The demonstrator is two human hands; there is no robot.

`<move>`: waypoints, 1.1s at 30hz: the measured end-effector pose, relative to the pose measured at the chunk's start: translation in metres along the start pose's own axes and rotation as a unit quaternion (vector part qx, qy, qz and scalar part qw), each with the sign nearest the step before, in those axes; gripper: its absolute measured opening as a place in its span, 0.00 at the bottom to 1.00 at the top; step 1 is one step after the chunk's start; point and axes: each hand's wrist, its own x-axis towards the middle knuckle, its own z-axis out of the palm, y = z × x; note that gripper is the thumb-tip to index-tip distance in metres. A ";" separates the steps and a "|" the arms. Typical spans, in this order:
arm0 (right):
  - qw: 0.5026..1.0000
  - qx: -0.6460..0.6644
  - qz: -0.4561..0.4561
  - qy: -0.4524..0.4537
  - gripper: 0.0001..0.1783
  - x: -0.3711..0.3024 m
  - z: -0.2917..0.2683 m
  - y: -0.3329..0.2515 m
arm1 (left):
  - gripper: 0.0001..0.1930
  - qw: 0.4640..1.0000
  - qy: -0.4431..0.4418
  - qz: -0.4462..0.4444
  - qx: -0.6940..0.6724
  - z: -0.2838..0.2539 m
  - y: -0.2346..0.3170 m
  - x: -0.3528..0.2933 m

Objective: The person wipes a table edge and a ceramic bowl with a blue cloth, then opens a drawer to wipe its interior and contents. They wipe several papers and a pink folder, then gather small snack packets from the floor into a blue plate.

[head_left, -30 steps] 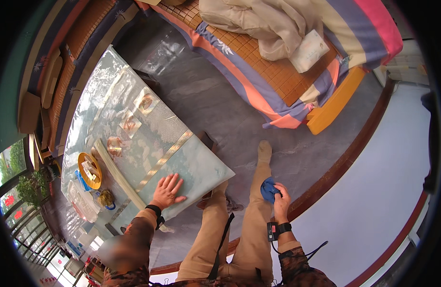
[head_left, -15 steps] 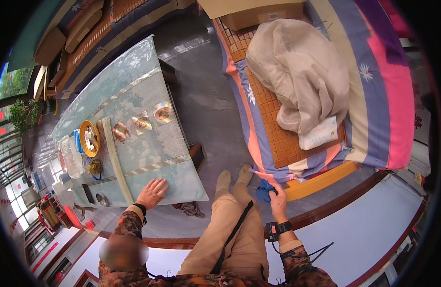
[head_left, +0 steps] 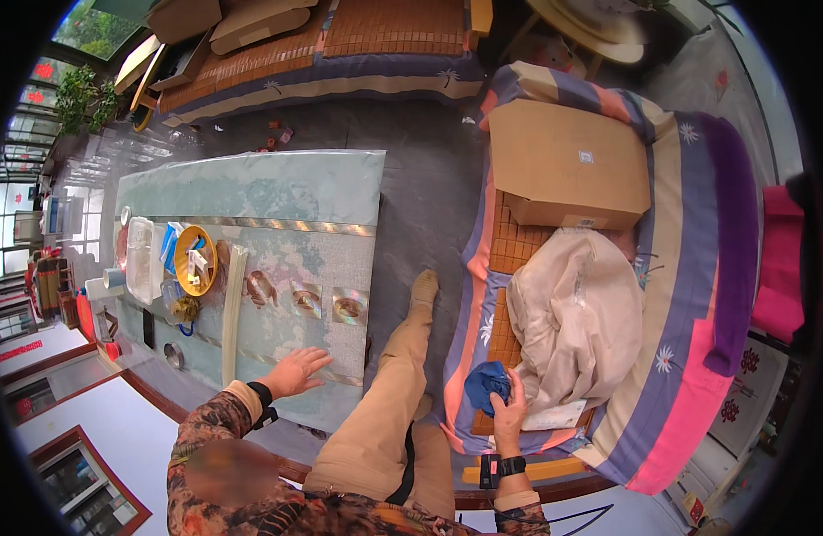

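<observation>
My right hand is closed on a crumpled dark blue cloth, held over the seat edge. Just beyond it, a bunched beige fabric lies on the brown bamboo mat, and a flat white packet sticks out from under its near side. To the left, my left hand is open with fingers spread at the near right part of the low table. Whether its palm touches the tabletop, I cannot tell.
A large cardboard box stands on the seat's far end. The table carries a yellow bowl with small items, a white plastic tray, a pale long strip and a round tin. Grey floor runs between table and seat.
My right hand has carried the blue cloth from beside the seat's front to above its near edge. My view and body have turned, and one leg has stepped forward. The left hand stays open.
</observation>
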 end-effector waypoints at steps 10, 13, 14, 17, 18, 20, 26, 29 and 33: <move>0.991 0.039 0.087 -0.098 0.28 0.175 0.132 -0.114 | 0.37 0.842 0.346 -0.360 -0.203 -0.144 -0.091 0.186; 0.988 0.048 0.091 -0.117 0.27 0.215 0.164 -0.152 | 0.34 0.829 0.307 -0.420 -0.206 -0.161 -0.102 0.199; 0.986 0.039 0.096 -0.130 0.27 0.227 0.170 -0.164 | 0.34 0.828 0.287 -0.433 -0.213 -0.165 -0.105 0.202; 0.981 0.030 0.091 -0.170 0.26 0.259 0.195 -0.193 | 0.33 0.823 0.242 -0.465 -0.219 -0.180 -0.113 0.210; 0.978 0.021 0.095 -0.183 0.26 0.268 0.205 -0.201 | 0.33 0.821 0.234 -0.474 -0.214 -0.183 -0.114 0.213; 0.971 0.008 0.089 -0.219 0.26 0.291 0.230 -0.219 | 0.34 0.816 0.232 -0.485 -0.212 -0.189 -0.115 0.218; 0.917 -0.103 -0.084 -0.376 0.27 0.349 0.384 -0.252 | 0.37 0.790 0.244 -0.513 -0.230 -0.192 -0.111 0.223; 0.883 -0.110 -0.139 -0.435 0.26 0.348 0.456 -0.263 | 0.36 0.780 0.240 -0.530 -0.232 -0.191 -0.111 0.227; 0.696 -0.257 -0.197 -0.641 0.34 0.327 0.510 -0.271 | 0.30 0.586 0.257 -0.608 -0.470 -0.187 -0.116 0.231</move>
